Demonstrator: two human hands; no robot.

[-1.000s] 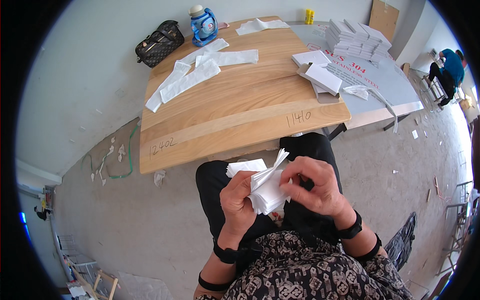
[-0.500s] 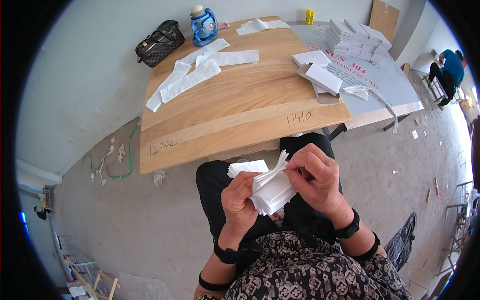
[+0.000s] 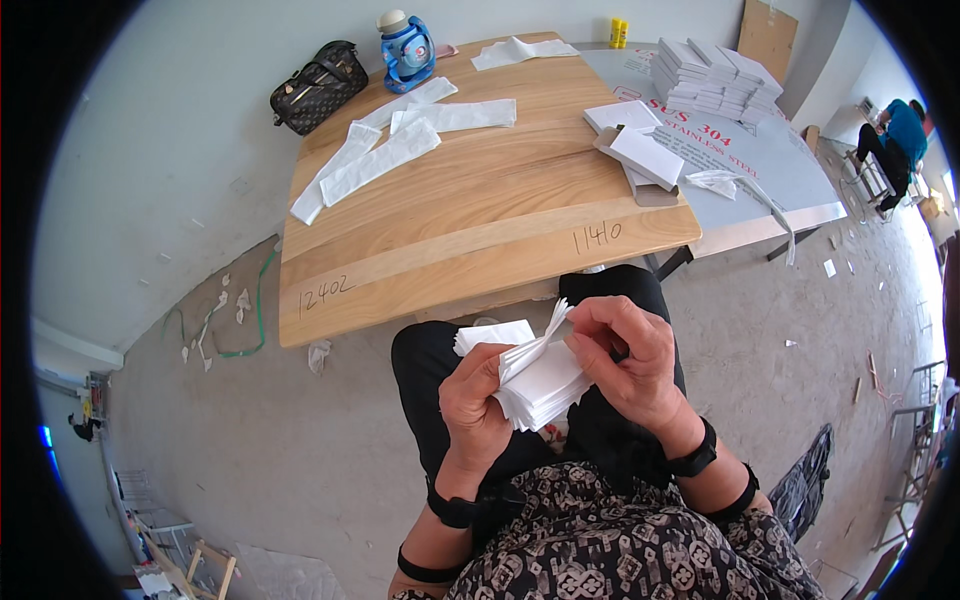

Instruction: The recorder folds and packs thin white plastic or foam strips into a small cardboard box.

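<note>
Over my lap, my left hand (image 3: 475, 400) grips a thick stack of white paper pieces (image 3: 545, 385), thumb on top. The upper part of the stack is bent back and its edges fan upward. At the stack's right side, my right hand (image 3: 630, 355) is closed, with thumb and forefinger pinching around the edge of the papers. How many pieces it has between its fingertips is too small to tell. Beyond my left hand, another small white bundle (image 3: 495, 336) rests on my thigh.
The wooden table (image 3: 450, 220) ahead bears white strips (image 3: 380, 162), white boxes (image 3: 645, 157), a dark handbag (image 3: 320, 88) and a blue bottle (image 3: 408, 52). Stacked white boxes (image 3: 715, 85) and yellow glue sticks (image 3: 619, 33) stand on a metal-sheeted table. Another person (image 3: 893, 150) sits far right.
Both hands and the paper stack have shifted very slightly left. The right hand's fingers have moved a little along the paper edge; its grip looks much the same.
</note>
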